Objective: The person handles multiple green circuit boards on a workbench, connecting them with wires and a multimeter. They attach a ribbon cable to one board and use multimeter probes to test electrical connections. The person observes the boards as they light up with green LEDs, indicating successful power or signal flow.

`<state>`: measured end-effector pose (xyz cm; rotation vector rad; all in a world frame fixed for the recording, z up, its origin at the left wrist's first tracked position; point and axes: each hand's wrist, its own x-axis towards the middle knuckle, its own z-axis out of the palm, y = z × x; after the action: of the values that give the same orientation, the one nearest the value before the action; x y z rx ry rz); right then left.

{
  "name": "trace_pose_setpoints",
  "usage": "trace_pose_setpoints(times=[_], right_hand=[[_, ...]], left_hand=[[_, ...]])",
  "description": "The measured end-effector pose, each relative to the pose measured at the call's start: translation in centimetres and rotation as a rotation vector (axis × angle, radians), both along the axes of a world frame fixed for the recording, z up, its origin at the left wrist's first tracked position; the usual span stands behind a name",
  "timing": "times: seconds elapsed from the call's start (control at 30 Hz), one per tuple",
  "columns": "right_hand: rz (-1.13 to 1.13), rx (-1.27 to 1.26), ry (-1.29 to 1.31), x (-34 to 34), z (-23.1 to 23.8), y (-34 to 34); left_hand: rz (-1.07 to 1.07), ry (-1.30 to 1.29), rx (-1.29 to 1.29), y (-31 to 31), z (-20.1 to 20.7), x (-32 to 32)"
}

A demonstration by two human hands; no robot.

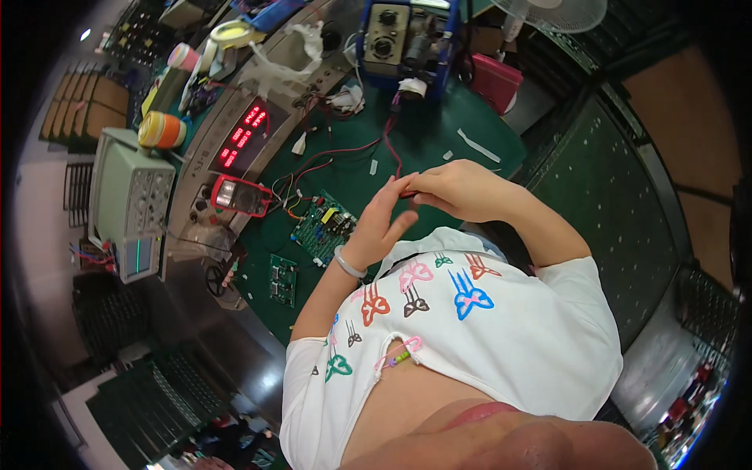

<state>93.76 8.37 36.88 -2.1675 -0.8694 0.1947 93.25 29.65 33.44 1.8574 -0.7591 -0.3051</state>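
Observation:
My two hands meet above the green mat [345, 160], close to my body. My right hand [462, 192] has its fingers bent together on a small dark red piece, which seems to be the end of the red wire [389, 145]. My left hand [379, 222] reaches in from the other side, its fingers stretched and its thumb apart, with fingertips against those of my right. Fingers partly cover the red piece. Beside my left wrist lies a green circuit board [325, 227] with wires attached. A smaller board [283, 280] rests nearer me on the left.
A red-cased meter [240, 196] lies before a bench instrument with red digits [247, 135]. Further left stands an oscilloscope [133, 200]. At the back is a blue-framed machine [407, 47], with a red box [493, 82] and a fan [552, 9] to its right.

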Motion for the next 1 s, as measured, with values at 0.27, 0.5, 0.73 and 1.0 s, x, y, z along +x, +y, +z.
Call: trace_pose_setpoints(times=[0.27,0.5,0.73,1.0], right_hand=[[-0.205,-0.161,-0.058,-0.2,-5.5,-3.9],[-0.219,-0.355,-0.482,1.2,-7.0,-3.4],[-0.179,-0.360,-0.494,3.7,-7.6,-4.6],[-0.228,-0.067,-0.541,12.4,1.2,-9.4]], left_hand=[[0.114,-0.319,0.343,-0.8,-0.6,2.8],[-0.006,0.062,0.082,-6.3,-1.2,2.9],[0.001,0.076,0.460,-8.2,-2.1,5.3],[0.344,0.094,0.218,-0.8,-1.9,11.8]])
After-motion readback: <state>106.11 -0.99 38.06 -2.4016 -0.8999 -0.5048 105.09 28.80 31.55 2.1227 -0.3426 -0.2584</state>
